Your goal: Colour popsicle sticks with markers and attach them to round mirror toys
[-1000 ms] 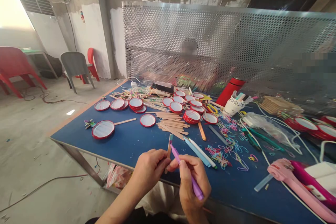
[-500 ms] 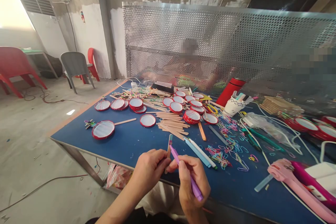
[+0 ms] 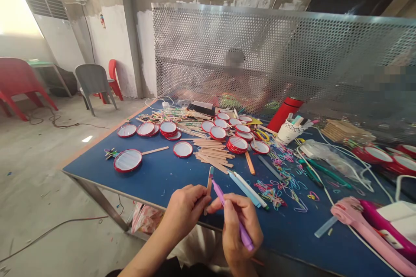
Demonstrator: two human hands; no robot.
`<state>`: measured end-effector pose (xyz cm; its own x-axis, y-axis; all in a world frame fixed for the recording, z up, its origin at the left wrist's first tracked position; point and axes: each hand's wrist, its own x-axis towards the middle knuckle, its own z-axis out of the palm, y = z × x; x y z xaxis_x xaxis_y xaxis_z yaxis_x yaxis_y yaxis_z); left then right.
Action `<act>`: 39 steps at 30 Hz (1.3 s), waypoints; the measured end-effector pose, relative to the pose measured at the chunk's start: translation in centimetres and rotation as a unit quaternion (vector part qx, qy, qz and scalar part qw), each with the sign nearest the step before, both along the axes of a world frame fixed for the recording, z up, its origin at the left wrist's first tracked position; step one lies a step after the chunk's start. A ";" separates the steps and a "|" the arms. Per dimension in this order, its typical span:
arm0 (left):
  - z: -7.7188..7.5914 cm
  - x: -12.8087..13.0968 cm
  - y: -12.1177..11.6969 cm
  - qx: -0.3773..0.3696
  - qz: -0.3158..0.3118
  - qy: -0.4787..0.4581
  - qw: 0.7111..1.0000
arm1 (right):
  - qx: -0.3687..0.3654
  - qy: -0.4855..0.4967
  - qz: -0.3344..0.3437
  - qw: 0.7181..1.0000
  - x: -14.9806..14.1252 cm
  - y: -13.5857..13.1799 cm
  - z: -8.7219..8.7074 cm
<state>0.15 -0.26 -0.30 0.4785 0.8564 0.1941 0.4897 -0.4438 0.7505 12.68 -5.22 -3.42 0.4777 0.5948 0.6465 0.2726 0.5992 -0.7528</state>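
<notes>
Between its thumb and fingers, my left hand (image 3: 186, 207) pinches a wooden craft stick (image 3: 209, 185) upright near the table's front edge. The stick's top end is coloured blue-green with a purple band under it. My right hand (image 3: 240, 225) is closed round a purple marker (image 3: 244, 234), whose tip touches the stick at the purple band. Just beyond my right hand lie a light blue marker (image 3: 244, 189) and a white marker (image 3: 251, 190). A pile of plain craft sticks (image 3: 214, 154) is spread behind them.
Several red-rimmed white discs (image 3: 182, 149) lie over the blue table (image 3: 97, 166). Colourful rubber bands (image 3: 273, 192), a marker cup (image 3: 288, 131), a red flask (image 3: 286, 112) and a pink glue gun (image 3: 364, 229) are to the right. A perforated metal panel (image 3: 195, 43) stands behind; a person sits beyond it.
My right hand and the purple marker have shifted slightly right and down, the tip staying at the stick's coloured end. My left hand holds the stick in the same place.
</notes>
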 end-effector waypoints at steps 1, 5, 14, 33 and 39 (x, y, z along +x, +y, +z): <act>0.0 0.0 0.0 0.003 -0.001 -0.003 1.000 | 0.000 -0.009 0.008 1.000 0.0 0.0 0.0; -0.2 0.0 -0.1 0.011 0.000 0.000 1.000 | -0.003 0.000 0.001 1.000 0.0 0.1 0.1; -0.1 -0.1 0.0 0.031 0.006 0.018 0.999 | -0.015 0.013 -0.017 1.000 -0.1 0.0 0.0; 0.1 0.0 -0.1 0.023 0.006 0.009 1.000 | -0.016 -0.005 -0.013 1.000 0.0 0.0 0.1; -0.1 -0.1 -0.1 0.034 0.010 0.003 0.999 | -0.001 -0.007 -0.004 1.000 0.0 -0.1 0.0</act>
